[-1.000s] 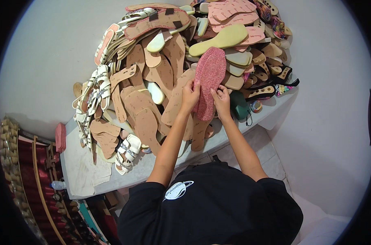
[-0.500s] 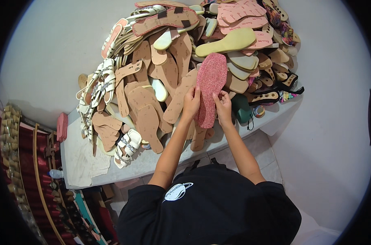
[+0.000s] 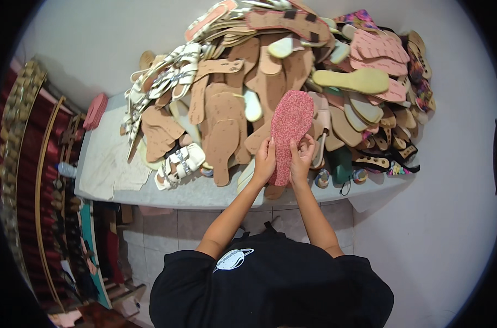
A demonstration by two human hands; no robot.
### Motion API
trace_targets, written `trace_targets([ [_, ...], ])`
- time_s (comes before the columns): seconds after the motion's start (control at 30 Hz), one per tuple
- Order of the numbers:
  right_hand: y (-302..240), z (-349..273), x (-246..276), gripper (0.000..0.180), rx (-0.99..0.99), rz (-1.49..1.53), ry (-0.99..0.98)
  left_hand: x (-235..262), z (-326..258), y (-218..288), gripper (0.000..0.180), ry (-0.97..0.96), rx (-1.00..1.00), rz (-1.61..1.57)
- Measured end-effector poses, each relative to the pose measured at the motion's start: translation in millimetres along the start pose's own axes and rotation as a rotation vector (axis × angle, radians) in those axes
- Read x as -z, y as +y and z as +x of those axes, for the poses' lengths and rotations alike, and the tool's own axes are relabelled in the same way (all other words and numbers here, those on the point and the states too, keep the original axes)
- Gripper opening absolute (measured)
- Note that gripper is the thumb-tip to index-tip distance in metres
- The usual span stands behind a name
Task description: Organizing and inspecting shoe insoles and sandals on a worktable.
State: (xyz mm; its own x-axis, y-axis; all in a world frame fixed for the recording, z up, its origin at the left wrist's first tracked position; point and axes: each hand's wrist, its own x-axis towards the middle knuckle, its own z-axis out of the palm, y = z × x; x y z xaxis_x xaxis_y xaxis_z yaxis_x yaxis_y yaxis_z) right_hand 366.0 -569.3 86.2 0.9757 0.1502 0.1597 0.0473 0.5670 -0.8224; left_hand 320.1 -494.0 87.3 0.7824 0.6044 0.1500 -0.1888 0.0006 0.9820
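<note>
A pink-red speckled insole (image 3: 293,117) is held up between my two hands, its broad end pointing away from me. My left hand (image 3: 266,159) grips its left edge near the narrow end. On the opposite edge, my right hand (image 3: 302,158) pinches it with thumb and fingers. Behind it lies a heap of tan insoles (image 3: 222,145), partly covered by the held one. A pale yellow-green sole (image 3: 352,80) rests on the heap, right of the insole's top. Just right of my right hand is a dark green rounded object (image 3: 340,165).
The heap covers much of a grey table (image 3: 133,191). White strappy sandals (image 3: 180,164) lie at its left, pink insoles (image 3: 377,52) at the far right. Small round containers (image 3: 322,179) stand by the front edge. Racks of shoe forms (image 3: 19,131) line the left side; a wall bounds the right.
My view has turned, so the table and heap appear shifted to the right and straighter. Both hands keep hold of the insole, which now tilts more to the right and sits slightly nearer my body.
</note>
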Motion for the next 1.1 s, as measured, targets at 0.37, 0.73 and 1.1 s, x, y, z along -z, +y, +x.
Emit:
trace_targets([
  [0.37,55,-92,-122,0.039,-0.196,0.060,-0.218,164,-44,22,0.037,0.081,-0.018,-0.146],
  [0.73,150,-218,-262,0.044,-0.363,-0.089,-0.619,381,-94,42,0.034,0.315,0.003,-0.278],
  [1.1,227,-313,-392,0.043,-0.546,-0.065,-0.920,552,-147,62,0.037,0.598,0.009,-0.297],
])
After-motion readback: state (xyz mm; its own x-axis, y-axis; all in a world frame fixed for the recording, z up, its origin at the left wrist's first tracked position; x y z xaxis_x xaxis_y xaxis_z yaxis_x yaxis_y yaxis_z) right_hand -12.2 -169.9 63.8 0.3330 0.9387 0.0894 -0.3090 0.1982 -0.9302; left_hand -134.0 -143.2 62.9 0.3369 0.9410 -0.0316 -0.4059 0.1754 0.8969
